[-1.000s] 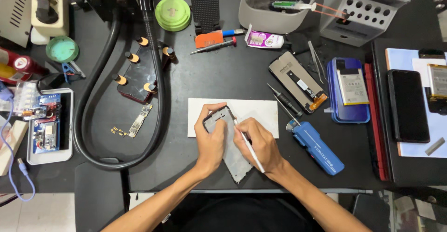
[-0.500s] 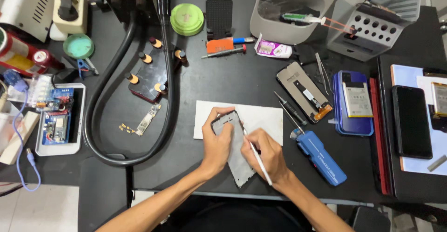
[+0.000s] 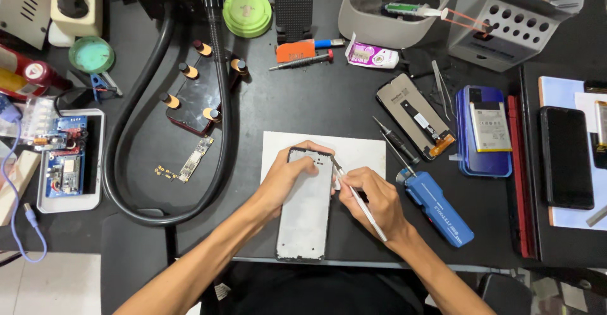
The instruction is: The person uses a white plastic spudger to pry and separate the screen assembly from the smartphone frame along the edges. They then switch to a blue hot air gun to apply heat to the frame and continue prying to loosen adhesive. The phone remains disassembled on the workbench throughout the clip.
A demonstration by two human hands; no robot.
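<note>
Phone frame [image 3: 308,210] under left hand [image 3: 284,179]

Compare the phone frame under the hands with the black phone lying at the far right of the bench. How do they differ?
The phone frame is pale grey and stripped, while the black phone shows a dark, glossy face. The frame is held by the left hand on white paper; the black phone lies untouched. Both are slim rectangles lying flat, lengthwise.

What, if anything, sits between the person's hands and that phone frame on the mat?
Nothing visible does. The left hand grips the phone frame at its top edge, and the right hand holds a white tool whose tip meets the frame's upper right side.
</note>
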